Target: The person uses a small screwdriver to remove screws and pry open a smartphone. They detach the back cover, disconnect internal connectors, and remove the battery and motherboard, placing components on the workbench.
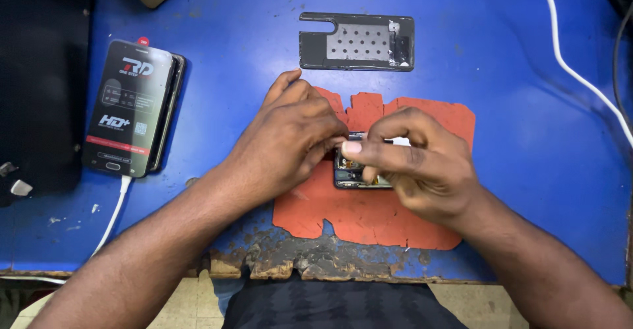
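An opened phone (353, 173) lies on an orange-red work mat (369, 217), its circuit board showing. Both my hands rest over it. My left hand (287, 138) covers the phone's left part, its fingertips pressed down on the top edge. My right hand (412, 161) covers the right part, thumb and forefinger pinched together just above the board; whether a small part sits between them I cannot tell. Most of the phone is hidden under my fingers.
A dark removed back panel (357, 41) with a perforated metal plate lies behind the mat. A second phone (130, 108) with a printed screen film lies at left, plugged into a white cable (113, 213). Another white cable (580, 72) runs at right. The blue table's front edge (316, 263) is worn.
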